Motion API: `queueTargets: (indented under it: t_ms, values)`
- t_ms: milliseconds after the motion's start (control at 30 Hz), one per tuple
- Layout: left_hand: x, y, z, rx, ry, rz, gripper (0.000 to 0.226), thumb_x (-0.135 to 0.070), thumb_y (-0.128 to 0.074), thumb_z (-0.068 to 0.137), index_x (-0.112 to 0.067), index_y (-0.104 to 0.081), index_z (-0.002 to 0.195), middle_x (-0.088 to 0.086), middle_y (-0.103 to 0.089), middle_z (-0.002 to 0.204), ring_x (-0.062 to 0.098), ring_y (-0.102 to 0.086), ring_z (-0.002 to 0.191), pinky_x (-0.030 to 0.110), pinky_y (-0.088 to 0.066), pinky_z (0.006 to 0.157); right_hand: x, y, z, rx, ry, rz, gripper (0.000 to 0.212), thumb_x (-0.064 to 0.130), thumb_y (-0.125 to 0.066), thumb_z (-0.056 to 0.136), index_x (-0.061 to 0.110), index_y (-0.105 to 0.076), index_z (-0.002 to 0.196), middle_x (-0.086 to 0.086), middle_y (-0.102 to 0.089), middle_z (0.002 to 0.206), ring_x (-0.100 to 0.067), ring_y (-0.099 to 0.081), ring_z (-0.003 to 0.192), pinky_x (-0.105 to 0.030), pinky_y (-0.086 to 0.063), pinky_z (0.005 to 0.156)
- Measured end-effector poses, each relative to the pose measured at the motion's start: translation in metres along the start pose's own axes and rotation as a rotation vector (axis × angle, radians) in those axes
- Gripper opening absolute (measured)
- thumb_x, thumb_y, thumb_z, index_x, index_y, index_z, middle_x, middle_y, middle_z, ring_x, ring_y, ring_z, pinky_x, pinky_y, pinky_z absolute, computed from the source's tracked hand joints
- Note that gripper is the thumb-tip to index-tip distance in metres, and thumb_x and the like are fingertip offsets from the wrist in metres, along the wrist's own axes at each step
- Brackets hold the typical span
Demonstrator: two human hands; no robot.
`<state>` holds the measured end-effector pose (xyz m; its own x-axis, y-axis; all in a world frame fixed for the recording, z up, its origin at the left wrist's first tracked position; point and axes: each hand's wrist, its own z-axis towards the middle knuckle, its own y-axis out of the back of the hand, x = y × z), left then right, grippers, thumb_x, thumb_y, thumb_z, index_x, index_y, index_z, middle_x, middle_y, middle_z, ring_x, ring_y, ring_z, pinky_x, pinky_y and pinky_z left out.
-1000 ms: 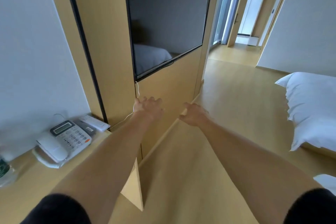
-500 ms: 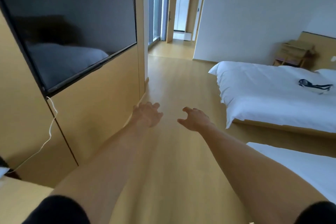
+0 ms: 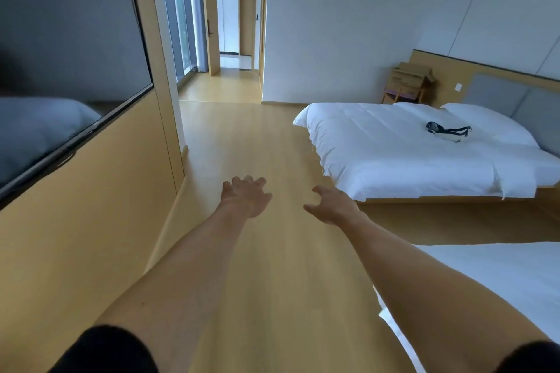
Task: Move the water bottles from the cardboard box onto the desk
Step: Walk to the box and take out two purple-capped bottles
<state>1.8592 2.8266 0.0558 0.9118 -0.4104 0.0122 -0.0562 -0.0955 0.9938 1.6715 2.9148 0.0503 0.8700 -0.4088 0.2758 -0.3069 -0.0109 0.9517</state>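
Note:
Both my arms stretch forward over the wooden floor. My left hand is open with fingers spread and holds nothing. My right hand is also open, fingers relaxed, empty. An open cardboard box stands on a small wooden stand in the far right corner, beyond the bed. No water bottles show from here, and the desk is out of view.
A wall-mounted TV and wooden panel line the left. A white bed with a dark item on it fills the right; a second bed's corner lies near right. A wooden floor aisle leads to a doorway.
The view has swung right, away from the desk with the phone, toward the beds and the far corner. Both hands stay outstretched and empty.

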Motion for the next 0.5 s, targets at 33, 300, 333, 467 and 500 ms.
queueTargets:
  t_ms: [33, 300, 333, 467, 500]
  values:
    - [0.006, 0.004, 0.015, 0.000, -0.010, 0.001, 0.054, -0.049, -0.027, 0.105, -0.026, -0.030, 0.154, 0.008, -0.040, 0.153, 0.033, -0.040, 0.135, 0.044, -0.033, 0.107, 0.005, 0.003, 0.012, -0.008, -0.011, 0.003, 0.066, 0.055, -0.056, 0.094, 0.030, -0.037, 0.152, -0.004, -0.044, 0.152, -0.027, -0.047, 0.136, -0.044, -0.045, 0.106]
    - [0.036, 0.010, 0.114, 0.027, -0.057, -0.002, 0.049, -0.040, -0.027, 0.106, -0.028, -0.032, 0.154, 0.007, -0.039, 0.154, 0.032, -0.040, 0.136, 0.044, -0.034, 0.109, 0.026, 0.007, 0.102, -0.017, -0.068, 0.013, 0.067, 0.056, -0.055, 0.094, 0.029, -0.036, 0.153, -0.003, -0.044, 0.152, -0.026, -0.045, 0.137, -0.040, -0.044, 0.106]
    - [0.039, 0.011, 0.126, 0.030, -0.055, -0.004, 0.050, -0.040, -0.027, 0.106, -0.028, -0.031, 0.154, 0.007, -0.039, 0.154, 0.033, -0.040, 0.136, 0.044, -0.034, 0.109, 0.028, 0.007, 0.114, -0.014, -0.072, 0.014, 0.067, 0.056, -0.055, 0.094, 0.030, -0.036, 0.153, -0.003, -0.044, 0.152, -0.026, -0.045, 0.137, -0.041, -0.045, 0.106]
    - [0.049, 0.016, 0.178, 0.043, -0.043, -0.026, 0.053, -0.045, -0.026, 0.106, -0.029, -0.028, 0.157, 0.007, -0.035, 0.158, 0.032, -0.037, 0.140, 0.044, -0.032, 0.113, 0.034, 0.011, 0.166, -0.003, -0.057, 0.004, 0.069, 0.056, -0.057, 0.093, 0.030, -0.035, 0.153, -0.001, -0.040, 0.157, -0.026, -0.042, 0.140, -0.043, -0.043, 0.109]
    - [0.051, 0.017, 0.195, 0.045, -0.039, -0.029, 0.054, -0.046, -0.026, 0.106, -0.028, -0.027, 0.157, 0.007, -0.034, 0.159, 0.032, -0.036, 0.141, 0.044, -0.032, 0.114, 0.035, 0.012, 0.184, -0.001, -0.052, 0.005, 0.070, 0.055, -0.058, 0.093, 0.030, -0.035, 0.154, -0.001, -0.040, 0.157, -0.026, -0.042, 0.141, -0.043, -0.043, 0.110]
